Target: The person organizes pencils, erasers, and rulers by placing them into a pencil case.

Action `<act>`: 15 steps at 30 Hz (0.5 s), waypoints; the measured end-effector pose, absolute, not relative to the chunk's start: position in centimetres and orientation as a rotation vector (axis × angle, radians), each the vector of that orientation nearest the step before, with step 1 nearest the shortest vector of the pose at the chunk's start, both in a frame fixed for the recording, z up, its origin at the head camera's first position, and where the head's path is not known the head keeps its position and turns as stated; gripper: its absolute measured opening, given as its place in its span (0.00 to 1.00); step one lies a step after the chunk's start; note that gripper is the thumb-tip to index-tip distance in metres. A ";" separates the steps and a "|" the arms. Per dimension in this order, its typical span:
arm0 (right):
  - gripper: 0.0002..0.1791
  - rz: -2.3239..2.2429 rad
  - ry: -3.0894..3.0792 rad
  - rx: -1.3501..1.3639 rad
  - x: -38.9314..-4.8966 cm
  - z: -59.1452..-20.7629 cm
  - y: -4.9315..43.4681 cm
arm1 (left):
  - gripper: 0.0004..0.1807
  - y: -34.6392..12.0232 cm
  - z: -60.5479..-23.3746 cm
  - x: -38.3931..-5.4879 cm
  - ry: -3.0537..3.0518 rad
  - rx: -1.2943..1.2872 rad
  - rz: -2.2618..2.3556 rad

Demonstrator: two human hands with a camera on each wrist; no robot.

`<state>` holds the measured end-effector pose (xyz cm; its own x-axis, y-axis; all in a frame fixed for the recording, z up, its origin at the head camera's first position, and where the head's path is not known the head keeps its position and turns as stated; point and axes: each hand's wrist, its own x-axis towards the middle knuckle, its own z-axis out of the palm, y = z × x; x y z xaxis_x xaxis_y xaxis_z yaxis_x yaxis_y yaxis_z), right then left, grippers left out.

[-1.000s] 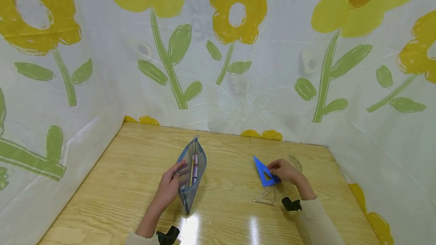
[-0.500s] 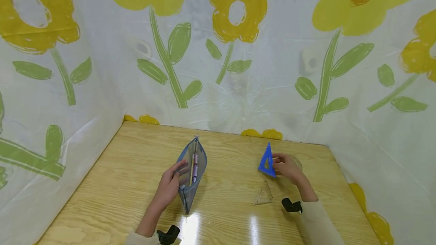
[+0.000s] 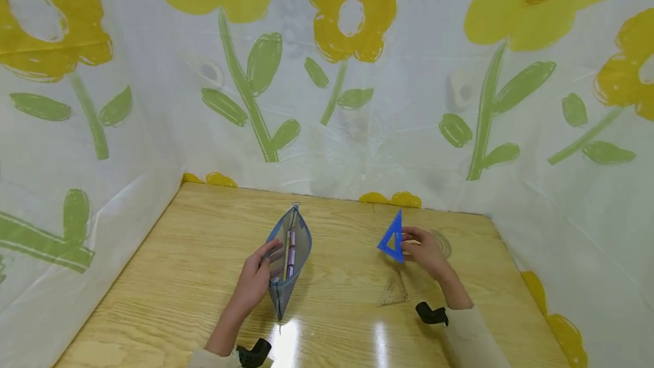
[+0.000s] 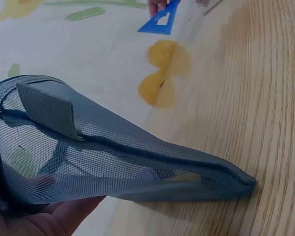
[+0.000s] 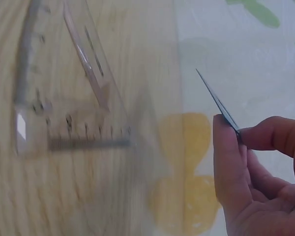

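Note:
My left hand (image 3: 254, 280) grips the near left side of a grey-blue mesh pencil pouch (image 3: 301, 246), its zip gaping. Inside the pouch lie purple-and-white sticks (image 3: 292, 254) and a thin yellowish one. In the left wrist view the mesh pouch (image 4: 103, 157) touches the tabletop at its tip. My right hand (image 3: 426, 251) pinches a blue set square (image 3: 392, 240) by its edge, held up off the table. The right wrist view shows that set square (image 5: 219, 103) edge-on between thumb and fingers. Below it a clear set square (image 3: 393, 291) lies flat on the wood.
A clear protractor (image 3: 442, 243) lies on the wooden table (image 3: 337, 277) just beyond the right hand, partly hidden by it. White cloth walls (image 3: 398, 129) with printed yellow flowers enclose the back and both sides of the table.
My right hand has lifted the blue set square off the clear one, turned it point-up and shifted it slightly left. The left hand keeps its hold on the pouch.

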<state>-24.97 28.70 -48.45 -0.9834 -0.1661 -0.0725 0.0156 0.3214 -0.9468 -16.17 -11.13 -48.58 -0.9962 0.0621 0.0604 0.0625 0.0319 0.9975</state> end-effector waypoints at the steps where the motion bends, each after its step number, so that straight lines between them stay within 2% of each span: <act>1: 0.27 -1.748 2.417 -0.145 -24.9 -48.4 28.5 | 0.27 -11.1 -48.5 -16.2 -2.256 -0.135 -2.180; 15: 0.25 -1.808 2.341 -0.208 -23.9 -48.2 25.5 | 0.28 -11.0 -48.6 -16.3 -2.246 -0.136 -2.174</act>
<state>-23.91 25.53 -48.24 -0.9747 -0.2170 -0.0537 -0.0029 0.2525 -0.9676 -16.31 -11.05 -48.62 -0.9962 0.0534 0.0693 0.0710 0.0306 0.9970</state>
